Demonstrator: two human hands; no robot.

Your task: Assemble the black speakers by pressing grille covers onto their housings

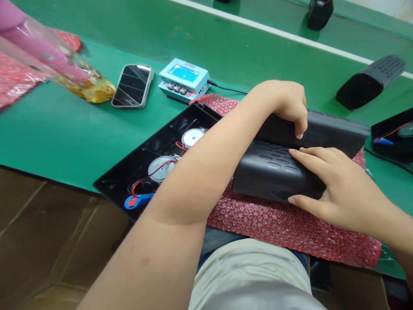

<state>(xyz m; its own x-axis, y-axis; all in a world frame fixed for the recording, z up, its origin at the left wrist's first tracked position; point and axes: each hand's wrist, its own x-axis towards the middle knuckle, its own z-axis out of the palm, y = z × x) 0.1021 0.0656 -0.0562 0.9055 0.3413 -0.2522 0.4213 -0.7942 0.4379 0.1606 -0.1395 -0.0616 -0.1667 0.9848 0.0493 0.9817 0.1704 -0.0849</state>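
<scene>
**Blue device's (184, 79) small lettering too blurred to read**

Right of centre, the right hand (335, 185) is half open, holding a slotted black casing (258, 172) with fingers on top, thumb on the near side. The left hand (288, 105) curls, fingers bent, over a second black casing (335, 131) just behind; whether it grips anything, I cannot tell. Red bubble wrap (254, 215) lies underneath.

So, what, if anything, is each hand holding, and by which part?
The right hand holds the near black casing by its patterned top and near side. The left hand bends over the far black casing; its grip cannot be told.
</scene>
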